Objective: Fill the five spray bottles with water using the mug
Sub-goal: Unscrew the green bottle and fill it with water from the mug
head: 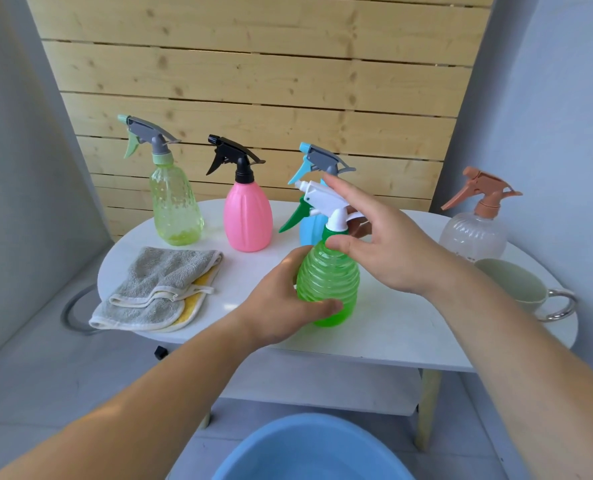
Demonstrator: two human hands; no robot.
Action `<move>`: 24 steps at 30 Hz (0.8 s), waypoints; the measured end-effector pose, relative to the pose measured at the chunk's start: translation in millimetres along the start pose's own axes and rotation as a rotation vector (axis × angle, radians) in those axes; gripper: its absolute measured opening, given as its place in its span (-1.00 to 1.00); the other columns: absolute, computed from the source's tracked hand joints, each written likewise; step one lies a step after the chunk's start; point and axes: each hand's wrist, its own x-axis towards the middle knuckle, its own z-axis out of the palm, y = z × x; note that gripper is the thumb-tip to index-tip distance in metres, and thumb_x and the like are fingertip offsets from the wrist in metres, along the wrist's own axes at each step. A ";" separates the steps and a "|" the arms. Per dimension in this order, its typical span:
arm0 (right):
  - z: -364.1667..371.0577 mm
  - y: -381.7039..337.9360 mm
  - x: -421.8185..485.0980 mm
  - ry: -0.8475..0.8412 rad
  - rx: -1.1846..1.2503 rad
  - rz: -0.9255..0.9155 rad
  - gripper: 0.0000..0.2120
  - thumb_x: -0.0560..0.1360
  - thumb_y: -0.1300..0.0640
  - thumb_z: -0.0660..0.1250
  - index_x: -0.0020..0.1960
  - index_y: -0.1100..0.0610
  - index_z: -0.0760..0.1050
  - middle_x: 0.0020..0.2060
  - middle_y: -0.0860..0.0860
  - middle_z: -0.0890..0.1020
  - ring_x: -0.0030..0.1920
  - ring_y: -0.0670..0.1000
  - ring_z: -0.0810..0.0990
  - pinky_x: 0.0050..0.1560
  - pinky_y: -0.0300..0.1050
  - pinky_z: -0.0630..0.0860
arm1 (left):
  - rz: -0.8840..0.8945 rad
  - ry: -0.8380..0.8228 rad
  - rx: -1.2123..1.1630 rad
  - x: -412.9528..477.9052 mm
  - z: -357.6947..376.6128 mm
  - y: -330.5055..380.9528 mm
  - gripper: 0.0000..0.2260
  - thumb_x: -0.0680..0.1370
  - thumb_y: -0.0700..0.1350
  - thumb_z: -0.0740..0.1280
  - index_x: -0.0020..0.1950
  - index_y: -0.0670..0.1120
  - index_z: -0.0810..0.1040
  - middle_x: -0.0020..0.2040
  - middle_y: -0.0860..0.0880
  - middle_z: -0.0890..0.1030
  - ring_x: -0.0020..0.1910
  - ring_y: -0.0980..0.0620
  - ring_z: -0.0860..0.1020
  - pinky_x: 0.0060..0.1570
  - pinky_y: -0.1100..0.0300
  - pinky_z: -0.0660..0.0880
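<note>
A ribbed green spray bottle (328, 289) with a white head and green trigger stands near the front of the white table (409, 323). My left hand (281, 303) grips its body from the left. My right hand (378, 244) is over its white spray head, fingers spread, thumb at the neck. Behind stand a pale green bottle (175, 206), a pink bottle (248, 216) with a black head, and a blue bottle (310, 226), partly hidden. A clear bottle (473, 233) with a brown head stands at the right, beside the pale green mug (513, 282).
A folded grey and yellow cloth (160, 289) lies on the table's left side. A blue basin (315, 452) holding water sits on the floor in front of the table. A wooden slat panel (253, 81) rises behind the table, grey walls to both sides.
</note>
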 end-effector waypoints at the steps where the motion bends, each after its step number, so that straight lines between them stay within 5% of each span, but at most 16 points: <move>1: 1.9 0.4 0.4 0.004 -0.026 -0.003 -0.29 0.53 0.15 0.40 0.53 -0.26 0.16 0.19 -0.04 0.52 0.07 -0.15 0.50 0.22 -0.15 0.46 | -0.002 0.004 -0.003 -0.2 0.5 0.0 -0.17 0.23 0.14 0.58 0.48 0.08 0.43 0.24 0.08 0.66 0.22 0.09 0.65 0.28 -0.09 0.60; 5: 3.5 1.7 0.3 -0.003 -0.030 -0.022 -0.31 0.55 0.16 0.33 0.53 -0.30 0.13 0.32 -0.05 0.46 0.25 -0.11 0.44 0.29 -0.04 0.47 | -0.004 0.009 -0.001 -0.6 1.4 -0.2 -0.18 0.23 0.16 0.58 0.47 0.09 0.44 0.24 0.11 0.66 0.21 0.11 0.65 0.28 -0.05 0.60; 10: 2.0 4.3 1.3 0.008 -0.053 0.003 -0.31 0.53 0.09 0.41 0.52 -0.28 0.19 0.21 0.00 0.48 0.13 -0.11 0.46 0.16 -0.30 0.39 | -0.001 0.015 0.011 -0.2 2.6 -1.3 -0.26 0.30 0.05 0.60 0.45 0.10 0.44 0.23 0.12 0.66 0.20 0.12 0.65 0.29 -0.04 0.59; 13: 4.5 2.9 0.2 0.015 -0.010 -0.015 -0.33 0.55 0.14 0.36 0.52 -0.26 0.19 0.30 -0.06 0.46 0.26 -0.13 0.42 0.25 -0.21 0.42 | 0.001 0.021 0.008 0.3 2.6 -2.3 -0.24 0.27 0.11 0.61 0.44 0.10 0.45 0.22 0.12 0.66 0.21 0.11 0.65 0.28 -0.06 0.60; 19: 6.7 1.4 2.5 0.056 0.004 -0.005 -0.35 0.50 0.10 0.45 0.47 -0.27 0.28 0.12 -0.07 0.52 -0.01 -0.13 0.54 0.10 -0.28 0.46 | 0.009 0.024 0.013 1.6 3.9 -4.1 -0.22 0.25 0.14 0.62 0.43 0.12 0.44 0.22 0.12 0.65 0.22 0.13 0.63 0.28 -0.03 0.60; 24: 4.4 4.9 1.0 0.029 0.029 -0.014 -0.32 0.52 0.19 0.37 0.49 -0.29 0.23 0.25 -0.05 0.51 0.14 -0.16 0.51 0.17 -0.21 0.51 | 0.003 0.021 0.022 2.6 3.6 -5.0 -0.25 0.28 0.09 0.62 0.42 0.11 0.43 0.20 0.12 0.65 0.20 0.13 0.64 0.24 -0.03 0.62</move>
